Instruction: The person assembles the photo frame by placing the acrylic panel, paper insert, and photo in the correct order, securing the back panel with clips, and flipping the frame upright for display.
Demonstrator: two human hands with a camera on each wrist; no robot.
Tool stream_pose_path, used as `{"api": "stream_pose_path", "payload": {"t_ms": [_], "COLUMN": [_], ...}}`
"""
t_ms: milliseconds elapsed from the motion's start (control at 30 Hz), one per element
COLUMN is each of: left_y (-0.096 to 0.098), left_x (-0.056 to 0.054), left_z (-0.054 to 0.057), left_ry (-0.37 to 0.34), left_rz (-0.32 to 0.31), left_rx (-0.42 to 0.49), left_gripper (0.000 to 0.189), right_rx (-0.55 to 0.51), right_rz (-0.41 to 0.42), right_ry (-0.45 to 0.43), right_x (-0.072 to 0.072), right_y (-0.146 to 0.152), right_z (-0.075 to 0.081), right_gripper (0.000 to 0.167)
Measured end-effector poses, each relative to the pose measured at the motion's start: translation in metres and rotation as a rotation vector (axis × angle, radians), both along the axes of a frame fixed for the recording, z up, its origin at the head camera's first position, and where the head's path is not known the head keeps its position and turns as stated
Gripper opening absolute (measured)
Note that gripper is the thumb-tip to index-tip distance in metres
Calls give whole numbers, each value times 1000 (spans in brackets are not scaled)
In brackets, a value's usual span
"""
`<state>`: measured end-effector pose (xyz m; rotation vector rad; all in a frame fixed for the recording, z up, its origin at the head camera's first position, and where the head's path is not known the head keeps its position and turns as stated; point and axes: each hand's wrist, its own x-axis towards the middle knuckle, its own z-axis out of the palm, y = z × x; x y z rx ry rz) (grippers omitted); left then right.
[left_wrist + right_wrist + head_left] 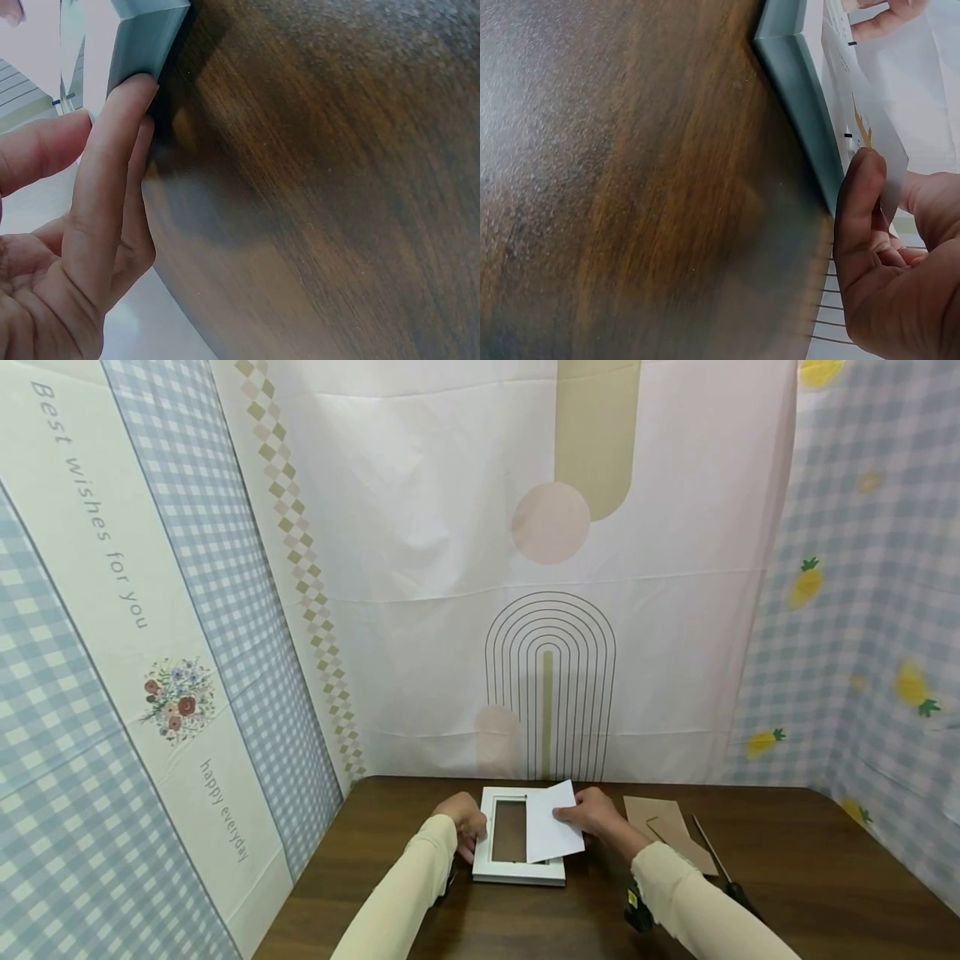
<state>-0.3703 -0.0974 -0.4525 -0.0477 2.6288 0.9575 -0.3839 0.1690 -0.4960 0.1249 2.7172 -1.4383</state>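
Frame [506, 869], white, lying on the brown wooden bench [810, 860], close to the far edge, with brown surface visible through the opening. Left grip [462, 820] clamped on the left side of the frame: thumb at the upper face, forefinger pressed against the outer side wall. Right grip [594, 812] together on a white sheet [551, 827], pinching the right edge, thumb on top. Sheet held over the right part of the frame, turned a little askew, covering part of the opening and of the right border; in the right wrist view, tilted up from the frame. Whether touching the frame along the inner edge, cannot tell. Small dark tabs [848, 136] at the border of the frame. To the right, also on the bench, a brown board [675, 822] and, just beside, a long thin tool [737, 891] with dark handle. Behind the bench, a pale cloth [420, 527] with thin printed arches.
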Motion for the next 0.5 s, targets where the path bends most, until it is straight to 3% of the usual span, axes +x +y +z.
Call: {"api": "stream_pose_path", "payload": {"t_ms": [500], "left_y": [-2], "left_x": [-6], "left_z": [-3], "left_ry": [-11], "left_rz": [-12], "left_rx": [-9], "left_gripper": [17], "right_rx": [42], "right_rz": [15], "right_ry": [-4], "right_x": [3], "right_y": [1], "right_z": [-3], "right_gripper": [33]}}
